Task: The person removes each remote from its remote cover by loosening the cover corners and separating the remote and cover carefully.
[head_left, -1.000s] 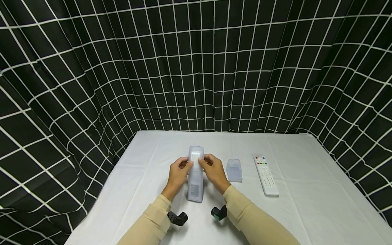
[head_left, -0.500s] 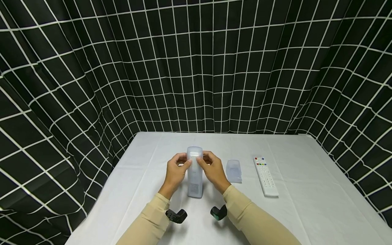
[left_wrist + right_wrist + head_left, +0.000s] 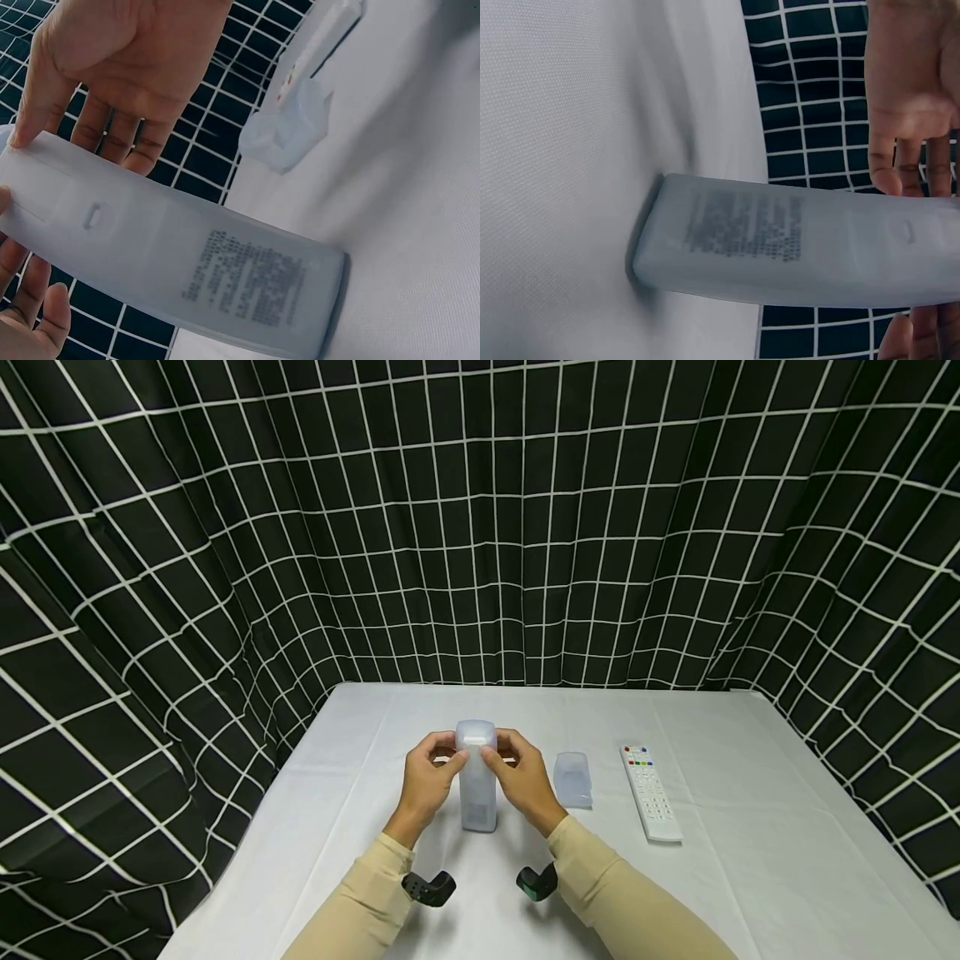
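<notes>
A remote control [image 3: 477, 789] in a translucent cover is held upright between both hands, its back facing me. A printed label [image 3: 247, 277] shows through the cover near the lower end, which is right at the tablecloth. My left hand [image 3: 426, 783] grips the upper left side, thumb on the back and fingers behind. On the opposite side, my right hand [image 3: 527, 777] holds it the same way. To the right of that hand lies a loose translucent cover piece [image 3: 573, 780].
A second white remote control [image 3: 650, 793], buttons up, lies farther right on the white tablecloth [image 3: 735, 860]. Black curtains [image 3: 495, 527] with a white grid surround the table's back and sides. A black wrist device [image 3: 429, 888] is worn on each forearm.
The held remote has tilted more upright, its lower end swinging away from me. My left hand has shifted slightly left; both hands keep their hold.
</notes>
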Demonstrator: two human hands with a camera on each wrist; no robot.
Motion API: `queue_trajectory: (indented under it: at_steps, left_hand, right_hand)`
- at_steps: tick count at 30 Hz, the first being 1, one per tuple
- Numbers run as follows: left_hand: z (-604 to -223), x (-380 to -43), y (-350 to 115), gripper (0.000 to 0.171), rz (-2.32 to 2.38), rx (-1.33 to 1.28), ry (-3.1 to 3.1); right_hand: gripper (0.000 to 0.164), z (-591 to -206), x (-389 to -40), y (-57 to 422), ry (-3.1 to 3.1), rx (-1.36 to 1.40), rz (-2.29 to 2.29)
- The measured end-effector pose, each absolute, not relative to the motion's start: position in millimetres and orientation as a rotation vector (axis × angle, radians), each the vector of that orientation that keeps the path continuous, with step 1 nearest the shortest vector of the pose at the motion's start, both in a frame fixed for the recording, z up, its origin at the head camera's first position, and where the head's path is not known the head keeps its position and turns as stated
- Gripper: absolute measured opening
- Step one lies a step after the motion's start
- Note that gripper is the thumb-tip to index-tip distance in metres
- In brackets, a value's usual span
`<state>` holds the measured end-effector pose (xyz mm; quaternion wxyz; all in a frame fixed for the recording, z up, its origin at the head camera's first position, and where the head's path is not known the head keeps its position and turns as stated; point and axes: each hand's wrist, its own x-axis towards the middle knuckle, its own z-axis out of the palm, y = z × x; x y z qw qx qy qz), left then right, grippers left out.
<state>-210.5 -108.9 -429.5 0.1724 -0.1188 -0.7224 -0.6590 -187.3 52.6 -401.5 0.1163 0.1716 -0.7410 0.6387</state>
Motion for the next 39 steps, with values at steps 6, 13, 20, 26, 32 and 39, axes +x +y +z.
queue_trajectory:
  at_steps: [6,13,20,26,32,39]
  left_hand:
    - [-427.9,-209.1,-110.5,0.028,-1.893,-0.349,-2.045]
    - [-425.7,-208.5,-108.8,0.03,-1.908,-0.35,-2.029]
    - [-424.5,-207.3,-105.0,0.026,-1.872,-0.336,-2.054]
    - [-424.5,-206.4,-107.1,0.024,-1.851,-0.358,-2.064]
    - [-409.0,-196.2,-105.1,0.021,-1.839,-0.396,-2.092]
    - [-392.0,-181.0,-102.9,0.019,-1.818,-0.432,-2.101]
  right_hand:
    - [0.027,-400.6,-185.5,54.1,-2.183,0.519,1.87]
    - [0.024,-398.7,-184.1,55.9,-2.143,0.521,1.898]
    - [0.02,-397.8,-184.1,54.6,-2.075,0.432,1.9]
    - [0.019,-413.3,-197.4,53.6,-2.01,0.353,2.0]
    - [0.017,-423.9,-209.9,51.9,-1.951,0.189,2.11]
    - [0.018,-419.0,-213.3,48.6,-1.937,0.089,2.183]
